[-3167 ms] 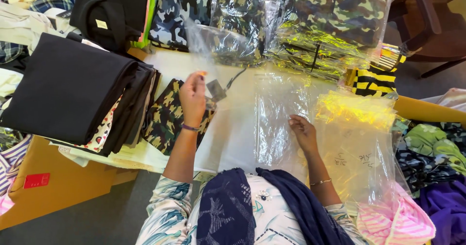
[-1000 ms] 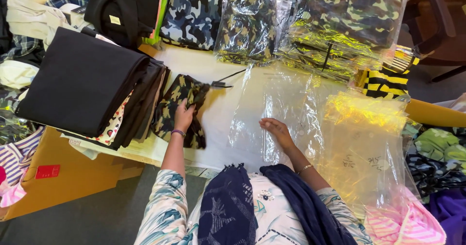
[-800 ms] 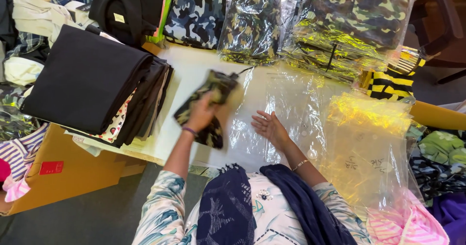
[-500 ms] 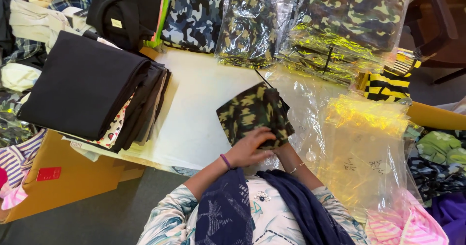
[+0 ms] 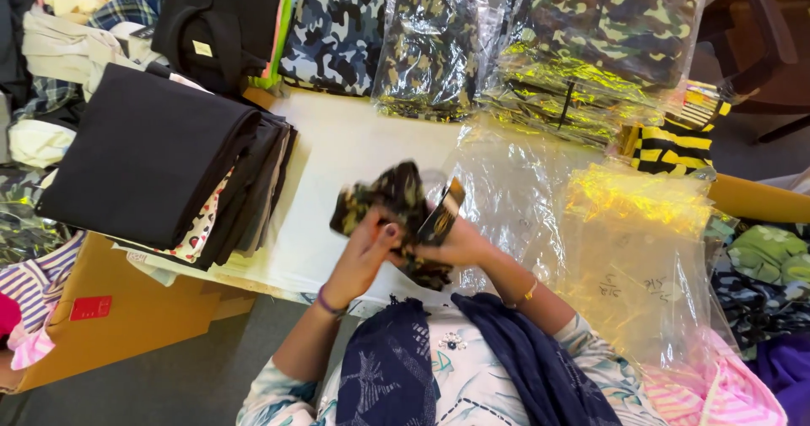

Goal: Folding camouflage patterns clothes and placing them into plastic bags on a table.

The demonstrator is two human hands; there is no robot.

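Both hands held a folded camouflage garment (image 5: 392, 211) above the white counter (image 5: 337, 156).

I saw the left hand (image 5: 363, 253) with its grip closed on the garment's near edge, and the right hand (image 5: 456, 240) closed on its right side (a dark tag showed there), lifted just in front of the chest, beside the clear plastic bags (image 5: 515, 194) and right of the black fabric stack (image 5: 160, 164).
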